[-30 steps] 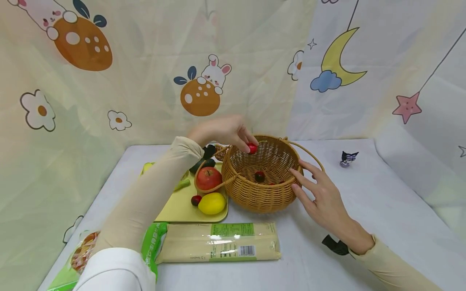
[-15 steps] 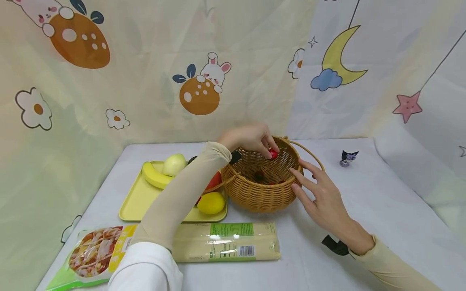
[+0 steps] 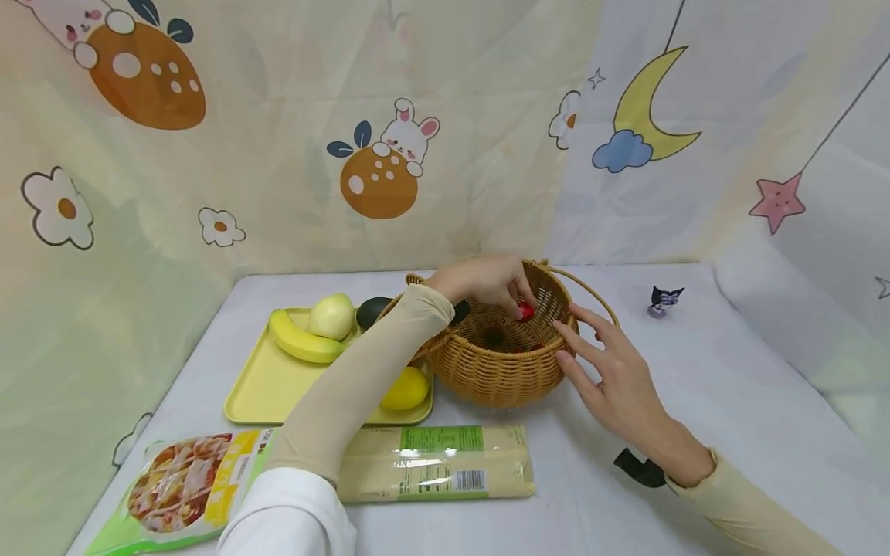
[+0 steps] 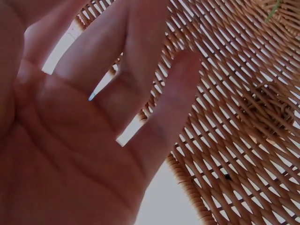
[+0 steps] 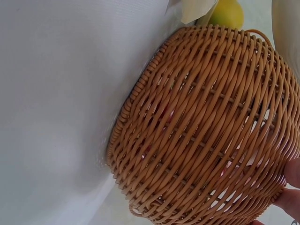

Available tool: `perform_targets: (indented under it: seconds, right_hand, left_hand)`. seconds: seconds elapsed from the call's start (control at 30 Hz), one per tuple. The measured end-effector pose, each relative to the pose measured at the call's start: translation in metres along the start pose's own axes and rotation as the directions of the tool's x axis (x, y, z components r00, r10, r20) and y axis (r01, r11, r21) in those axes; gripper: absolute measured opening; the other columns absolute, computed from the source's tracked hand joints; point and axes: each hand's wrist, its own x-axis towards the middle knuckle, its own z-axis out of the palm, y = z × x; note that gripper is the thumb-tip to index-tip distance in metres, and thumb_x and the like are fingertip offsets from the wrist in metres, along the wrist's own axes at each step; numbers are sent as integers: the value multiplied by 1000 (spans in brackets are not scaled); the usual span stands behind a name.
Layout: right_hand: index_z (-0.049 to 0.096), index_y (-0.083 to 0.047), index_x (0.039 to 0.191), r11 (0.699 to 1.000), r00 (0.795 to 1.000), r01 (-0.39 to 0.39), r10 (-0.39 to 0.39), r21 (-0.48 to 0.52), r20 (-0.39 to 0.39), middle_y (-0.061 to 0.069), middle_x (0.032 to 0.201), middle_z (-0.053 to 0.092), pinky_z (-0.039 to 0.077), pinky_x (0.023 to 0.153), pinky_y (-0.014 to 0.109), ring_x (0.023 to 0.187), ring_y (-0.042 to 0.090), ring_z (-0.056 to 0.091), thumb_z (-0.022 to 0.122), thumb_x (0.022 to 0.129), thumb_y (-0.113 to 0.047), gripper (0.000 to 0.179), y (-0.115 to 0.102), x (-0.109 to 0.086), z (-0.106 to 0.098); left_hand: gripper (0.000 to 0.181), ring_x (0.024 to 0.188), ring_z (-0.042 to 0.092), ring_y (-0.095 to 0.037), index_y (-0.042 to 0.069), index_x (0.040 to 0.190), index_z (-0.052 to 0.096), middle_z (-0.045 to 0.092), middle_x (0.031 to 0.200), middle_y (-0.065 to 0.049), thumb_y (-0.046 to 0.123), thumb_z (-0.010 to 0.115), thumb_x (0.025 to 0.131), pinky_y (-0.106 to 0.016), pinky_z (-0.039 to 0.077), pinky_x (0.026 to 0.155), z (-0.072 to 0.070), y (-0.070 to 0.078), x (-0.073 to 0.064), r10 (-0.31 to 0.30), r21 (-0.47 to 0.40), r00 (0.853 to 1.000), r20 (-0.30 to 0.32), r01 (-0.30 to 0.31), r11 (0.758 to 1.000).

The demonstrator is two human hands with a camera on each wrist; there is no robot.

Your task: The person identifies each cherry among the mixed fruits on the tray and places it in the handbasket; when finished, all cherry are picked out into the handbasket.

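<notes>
My left hand (image 3: 490, 282) reaches down into the wicker basket (image 3: 501, 378), pinching a red cherry (image 3: 526, 311) between its fingertips. A dark round fruit (image 3: 494, 336) lies on the basket floor, with a bit of red near the front wall. In the left wrist view, the palm hides the cherry, and a green stem (image 4: 273, 11) shows at the upper right. At the basket's right side my right hand (image 3: 619, 378) holds the rim, thumb outside and fingers over the edge; its fingertips (image 5: 293, 173) show against the weave in the right wrist view.
Left of the basket, a yellow tray (image 3: 260, 394) carries a banana (image 3: 302, 340), a pale round fruit (image 3: 331, 316), a dark green fruit (image 3: 371, 311) and a lemon (image 3: 405, 390). Packaged noodles (image 3: 438, 463) and a food bag (image 3: 184, 486) lie in front. A figurine (image 3: 664, 301) stands right.
My left hand has moved right from the basket's left part and then lower inside it, carrying the cherry. The right hand stays at the rim.
</notes>
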Motion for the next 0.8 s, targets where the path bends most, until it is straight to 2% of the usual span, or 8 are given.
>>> perform_targets:
  seconds: [0.43, 0.8]
  right_hand:
    - [67, -11, 138, 1000, 1000, -7, 7, 0, 12, 19, 151, 53, 47, 96, 47, 133, 38, 55, 74, 89, -8, 49, 0, 0, -1]
    - [66, -12, 138, 1000, 1000, -19, 19, -7, 10, 18, 151, 54, 47, 97, 47, 133, 37, 55, 74, 89, -8, 50, -2, 0, -2]
  left_hand:
    - [31, 105, 75, -13, 17, 123, 77, 78, 119, -2, 14, 77, 92, -24, 58, 87, 1, 2, -1, 13, -17, 1000, -27, -14, 1000]
    - [31, 102, 75, -12, 18, 121, 78, 79, 115, -2, 15, 79, 91, -25, 59, 87, 0, 4, -3, -8, -29, 1000, -21, 8, 1000]
